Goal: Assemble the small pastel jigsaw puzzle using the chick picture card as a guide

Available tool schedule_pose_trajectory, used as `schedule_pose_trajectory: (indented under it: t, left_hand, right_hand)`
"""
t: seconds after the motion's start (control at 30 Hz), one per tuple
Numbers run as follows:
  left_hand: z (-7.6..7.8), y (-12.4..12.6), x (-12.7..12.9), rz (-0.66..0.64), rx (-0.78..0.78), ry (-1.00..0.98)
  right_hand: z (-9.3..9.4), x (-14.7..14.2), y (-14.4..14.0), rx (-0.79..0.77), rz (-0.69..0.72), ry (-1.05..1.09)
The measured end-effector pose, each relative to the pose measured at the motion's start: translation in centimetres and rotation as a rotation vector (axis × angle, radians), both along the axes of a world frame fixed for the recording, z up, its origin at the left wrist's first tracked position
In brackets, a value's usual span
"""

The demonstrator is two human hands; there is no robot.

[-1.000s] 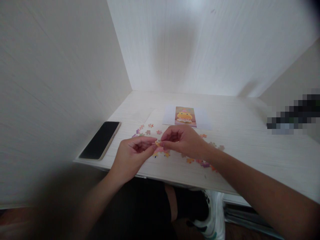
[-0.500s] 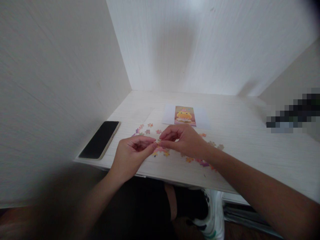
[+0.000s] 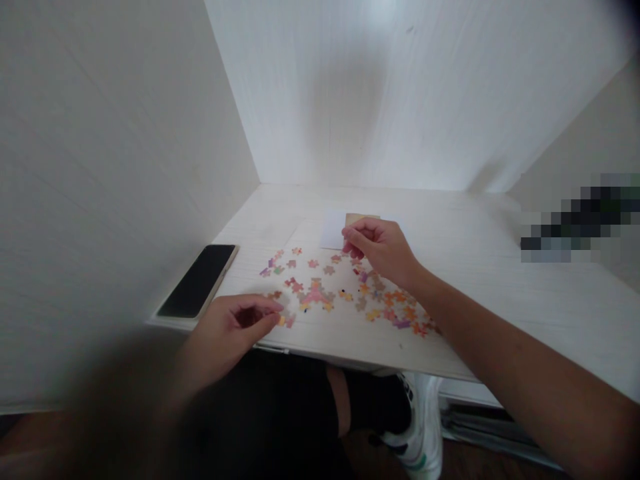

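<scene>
Loose jigsaw puzzle pieces (image 3: 399, 298) in orange, yellow, pink and purple lie scattered over the white tabletop. Several pieces are joined into a small pink and yellow cluster (image 3: 315, 293) in the middle. At the near left, my left hand (image 3: 235, 327) is curled, thumb and index tips nearly meeting beside puzzle pieces (image 3: 287, 321); whether a piece is between them is hidden. My right hand (image 3: 380, 247) is raised in a pinch in front of the picture card (image 3: 354, 217), covering most of it. I cannot make out what its fingertips hold.
A phone (image 3: 200, 280) with a dark screen lies at the table's left edge. White paper (image 3: 331, 230) sits under the picture card. White panels (image 3: 320, 100) enclose the table at the back and sides. Below the front edge are a leg and a white shoe (image 3: 420, 427).
My hands have parted from above the cluster. The left moved left and nearer to me; the right went up and away, over the card. The cluster now shows uncovered.
</scene>
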State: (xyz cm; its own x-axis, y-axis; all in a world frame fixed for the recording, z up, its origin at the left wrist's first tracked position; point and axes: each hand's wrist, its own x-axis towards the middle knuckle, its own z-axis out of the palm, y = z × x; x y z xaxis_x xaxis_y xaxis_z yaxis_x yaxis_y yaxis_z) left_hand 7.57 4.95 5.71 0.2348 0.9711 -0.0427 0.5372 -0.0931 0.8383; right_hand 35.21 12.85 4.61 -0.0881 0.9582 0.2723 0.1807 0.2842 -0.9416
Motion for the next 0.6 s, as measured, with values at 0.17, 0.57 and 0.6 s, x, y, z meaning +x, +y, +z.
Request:
schedule_pose_trajectory:
  t: [0.17,0.57,0.6]
  left_hand:
    - [-0.8,-0.1,-0.1,-0.103,0.178,0.209]
    - [-2.7,-3.5,-0.3,0.020,0.638,0.372]
    - [-3.2,-4.1,-0.2,0.021,0.689,0.394]
  right_hand:
    - [-0.4,0.5,0.5,0.022,-0.037,0.006]
    - [-0.6,2.2,1.9,0.058,-0.168,0.065]
    - [-0.7,2.2,2.0,0.062,-0.172,0.065]
